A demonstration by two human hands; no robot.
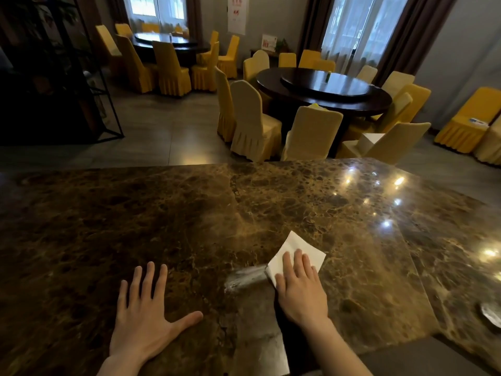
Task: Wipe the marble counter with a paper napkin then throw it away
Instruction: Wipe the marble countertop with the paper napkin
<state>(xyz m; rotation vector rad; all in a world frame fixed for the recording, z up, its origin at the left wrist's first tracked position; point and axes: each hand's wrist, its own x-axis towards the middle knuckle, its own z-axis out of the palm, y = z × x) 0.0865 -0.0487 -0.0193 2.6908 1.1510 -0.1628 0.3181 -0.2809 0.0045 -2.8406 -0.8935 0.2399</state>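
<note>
A brown marble counter (189, 213) fills the lower half of the view. A white folded paper napkin (291, 245) lies flat on it, right of centre. My right hand (301, 289) presses flat on the napkin's near part, fingers together and pointing away from me. A pale wet streak (244, 278) runs on the marble just left of the napkin. My left hand (143, 313) rests flat on the bare counter to the left, fingers spread, holding nothing.
Beyond the counter's far edge stand round dark dining tables (325, 90) ringed by yellow-covered chairs (252, 123). A dark metal shelf frame (67, 77) stands at the far left. A small greyish object (490, 316) sits at the counter's right edge.
</note>
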